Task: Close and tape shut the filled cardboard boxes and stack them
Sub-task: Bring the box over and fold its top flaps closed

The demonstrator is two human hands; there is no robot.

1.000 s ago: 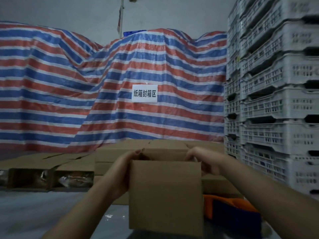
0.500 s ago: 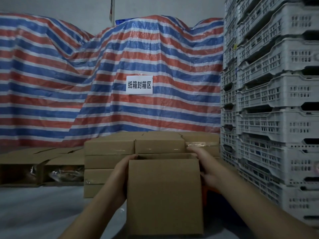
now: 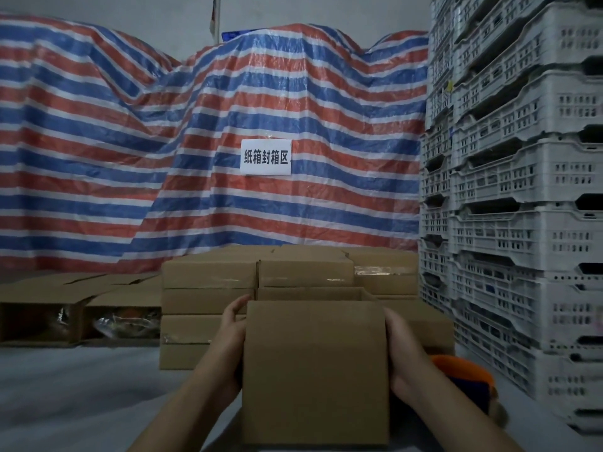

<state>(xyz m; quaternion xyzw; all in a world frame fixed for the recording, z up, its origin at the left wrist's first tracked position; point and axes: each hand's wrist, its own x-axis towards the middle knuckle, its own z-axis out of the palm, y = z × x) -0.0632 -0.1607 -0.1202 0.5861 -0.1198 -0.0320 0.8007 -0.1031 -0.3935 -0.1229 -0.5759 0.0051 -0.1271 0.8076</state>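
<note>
Left hand (image 3: 233,334) and right hand (image 3: 399,347) pressing opposite sides of near cardboard box (image 3: 315,370), steadying it upright, probably for closing; taped stack (image 3: 257,288) waiting beyond.

A plain brown cardboard box (image 3: 315,370) sits nearest, between the left hand (image 3: 230,340) and right hand (image 3: 403,350). Behind it stands a stack of taped cardboard boxes (image 3: 257,278); open cardboard boxes (image 3: 78,308) lie left, white slotted plastic crates (image 3: 522,207) tower right, and a striped woven tarpaulin (image 3: 163,141) hangs behind.
</note>
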